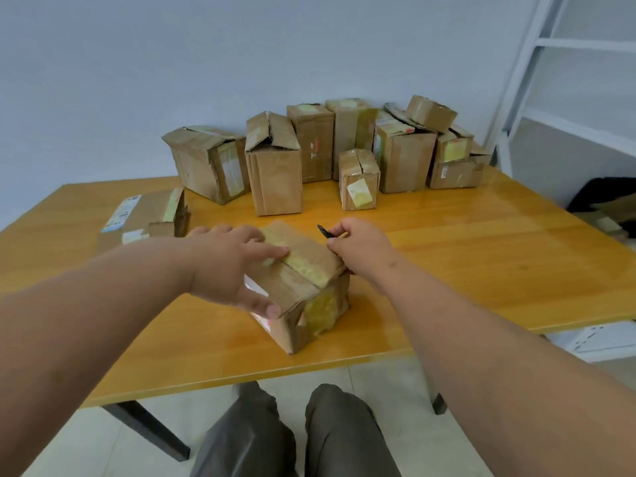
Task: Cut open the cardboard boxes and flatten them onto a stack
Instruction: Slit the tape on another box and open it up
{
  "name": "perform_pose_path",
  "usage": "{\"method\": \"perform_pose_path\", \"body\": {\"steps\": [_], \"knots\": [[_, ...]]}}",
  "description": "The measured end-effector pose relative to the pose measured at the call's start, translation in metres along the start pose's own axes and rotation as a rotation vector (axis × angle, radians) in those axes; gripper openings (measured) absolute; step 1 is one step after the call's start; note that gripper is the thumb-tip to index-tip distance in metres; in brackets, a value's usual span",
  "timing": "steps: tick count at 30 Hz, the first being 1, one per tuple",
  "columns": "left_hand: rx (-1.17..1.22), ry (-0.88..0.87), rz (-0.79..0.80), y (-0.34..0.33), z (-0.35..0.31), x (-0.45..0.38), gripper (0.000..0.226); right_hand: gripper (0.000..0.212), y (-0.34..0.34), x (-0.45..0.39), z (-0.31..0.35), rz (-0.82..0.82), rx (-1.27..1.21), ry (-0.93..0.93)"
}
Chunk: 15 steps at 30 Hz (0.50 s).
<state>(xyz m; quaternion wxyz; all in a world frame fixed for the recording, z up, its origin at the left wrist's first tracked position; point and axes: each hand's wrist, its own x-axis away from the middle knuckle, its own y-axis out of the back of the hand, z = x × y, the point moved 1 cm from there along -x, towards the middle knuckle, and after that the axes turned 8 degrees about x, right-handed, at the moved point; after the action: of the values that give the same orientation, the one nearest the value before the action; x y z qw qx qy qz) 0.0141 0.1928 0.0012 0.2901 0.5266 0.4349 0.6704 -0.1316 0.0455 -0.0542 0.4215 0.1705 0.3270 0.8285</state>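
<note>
While our left hand lies flat, fingers straight, on the box at table centre, our right hand grips the cutter at the box's two o'clock corner. We should slit the taped seam shallowly, stroking away from the bracing fingers. Uncut boxes wait at twelve.

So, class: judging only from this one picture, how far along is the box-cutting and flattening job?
Early. Done: one flattened box lies at the table's left. In hand: the left hand steadies a still-taped box while the right hand grips a cutter at its far edge. Left: the standing boxes along the wall.
</note>
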Motion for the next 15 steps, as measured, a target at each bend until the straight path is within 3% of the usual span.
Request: {"method": "perform_pose_path", "body": {"steps": [3, 6, 11, 15], "knots": [[-0.092, 0.013, -0.183, -0.003, -0.013, -0.011, 0.116, 0.009, 0.013, -0.001, -0.012, -0.145, 0.033, -0.031], [-0.088, -0.028, -0.265, -0.003, -0.023, -0.024, 0.123, 0.008, 0.024, 0.003, -0.024, -0.181, 0.102, -0.037], [0.21, -0.007, -0.23, -0.005, -0.032, -0.038, 0.132, 0.008, 0.024, 0.01, -0.039, -0.144, 0.167, -0.025], [-0.019, -0.028, -0.244, 0.001, -0.03, -0.05, 0.124, 0.009, 0.027, 0.012, -0.045, -0.157, 0.134, -0.02]]}}
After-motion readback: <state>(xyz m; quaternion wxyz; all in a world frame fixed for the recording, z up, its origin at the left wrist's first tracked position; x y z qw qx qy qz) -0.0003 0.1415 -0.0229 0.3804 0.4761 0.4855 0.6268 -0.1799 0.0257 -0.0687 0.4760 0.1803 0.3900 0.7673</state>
